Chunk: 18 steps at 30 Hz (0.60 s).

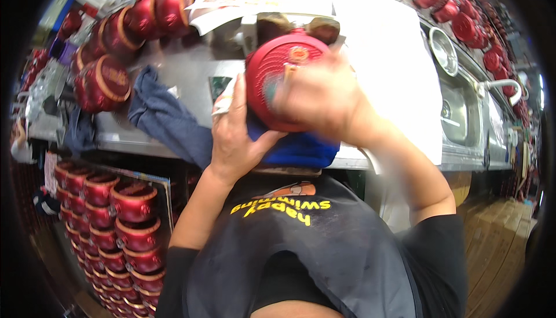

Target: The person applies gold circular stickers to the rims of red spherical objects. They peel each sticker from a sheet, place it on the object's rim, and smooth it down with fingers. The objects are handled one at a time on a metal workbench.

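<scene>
A round red pot [284,95] stands tilted before me, a flat face ringed with fine ridges toward me. My left hand [234,138] grips its left side, thumb toward the lower rim and fingers up along the edge. Something white, perhaps tape or cloth, shows at those fingers. Over the pot's face, my right hand [324,95] is smeared by motion, so its fingers cannot be read. A greenish patch [271,89] shows beside it on the pot; I cannot make out what it is. Under the pot lies a blue cloth [304,151].
A grey-blue towel [165,109] lies to the left on the steel bench, near red pots [107,83]. White sheets [388,69] cover the right side. Further right are a sink [457,115], a metal bowl [443,50] and a tap [504,83]. Red pots are stacked [136,225] below left.
</scene>
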{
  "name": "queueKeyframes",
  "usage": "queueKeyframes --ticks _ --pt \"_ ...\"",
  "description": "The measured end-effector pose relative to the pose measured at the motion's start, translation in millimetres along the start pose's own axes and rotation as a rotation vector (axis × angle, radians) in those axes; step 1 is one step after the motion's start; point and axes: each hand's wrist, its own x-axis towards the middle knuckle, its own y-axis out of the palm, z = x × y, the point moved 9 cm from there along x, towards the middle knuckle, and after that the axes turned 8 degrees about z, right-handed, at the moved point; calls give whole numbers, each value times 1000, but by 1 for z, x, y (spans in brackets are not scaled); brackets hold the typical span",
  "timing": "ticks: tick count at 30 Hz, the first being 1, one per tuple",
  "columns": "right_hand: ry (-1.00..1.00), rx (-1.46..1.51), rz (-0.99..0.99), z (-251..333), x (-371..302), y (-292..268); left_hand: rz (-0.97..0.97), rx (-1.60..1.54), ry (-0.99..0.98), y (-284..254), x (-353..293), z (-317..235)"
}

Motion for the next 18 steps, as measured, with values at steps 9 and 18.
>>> queueKeyframes --ticks 9,18 --pt "404 29 -111 -214 -117 -14 44 -135 -34 8 -1 8" --pt "1106 -532 512 -511 -149 84 88 -282 -71 13 2 14"
